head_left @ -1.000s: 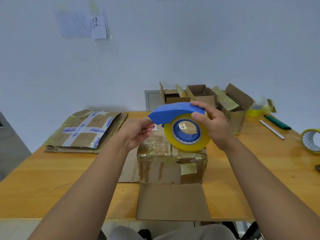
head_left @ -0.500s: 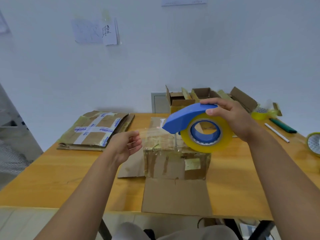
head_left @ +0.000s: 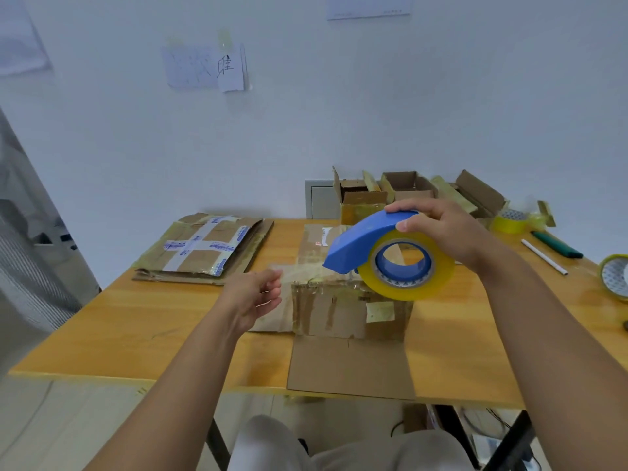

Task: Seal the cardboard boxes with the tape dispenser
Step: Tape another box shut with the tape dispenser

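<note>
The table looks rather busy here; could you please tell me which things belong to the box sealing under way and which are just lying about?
In use:
- tape dispenser, gripped by the right hand
- clear tape strip, pinched by the left hand
- cardboard box under them

Lying about:
- flattened cardboard stack
- open boxes at the back
- spare tape roll
- white pen

- Bright, even, diffuse indoor light; soft faint shadows
- Motion blur on left hand; clear stretched tape strip right of it smeared
- Wide-angle bending at edges, far left of that hand
- Mild sheen on orange wooden table
</note>
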A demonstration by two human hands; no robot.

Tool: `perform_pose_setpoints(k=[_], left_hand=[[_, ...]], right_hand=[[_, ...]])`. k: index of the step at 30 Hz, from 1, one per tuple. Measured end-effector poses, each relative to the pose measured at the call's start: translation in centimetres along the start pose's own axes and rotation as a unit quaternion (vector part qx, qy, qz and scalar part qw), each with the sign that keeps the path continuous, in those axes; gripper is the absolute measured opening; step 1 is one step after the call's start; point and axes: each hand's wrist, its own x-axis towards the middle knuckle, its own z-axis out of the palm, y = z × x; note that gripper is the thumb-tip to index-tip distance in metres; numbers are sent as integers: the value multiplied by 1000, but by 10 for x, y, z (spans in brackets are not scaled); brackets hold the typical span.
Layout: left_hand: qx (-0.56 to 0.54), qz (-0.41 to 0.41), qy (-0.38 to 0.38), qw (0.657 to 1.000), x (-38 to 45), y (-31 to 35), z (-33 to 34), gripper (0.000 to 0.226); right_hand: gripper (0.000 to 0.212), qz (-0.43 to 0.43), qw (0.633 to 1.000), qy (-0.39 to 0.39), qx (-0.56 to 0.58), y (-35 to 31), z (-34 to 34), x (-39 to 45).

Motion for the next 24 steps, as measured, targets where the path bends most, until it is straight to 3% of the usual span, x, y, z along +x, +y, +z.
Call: perform_pose_setpoints(k=[14,24], left_hand=[[15,5,-1,1000,-3,-10,1,19],[84,-72,-44,993,-4,-12,0,28]], right_hand=[[29,0,999,30,-42,-6,8,-9],[28,-1,999,35,-32,-6,11,-10]])
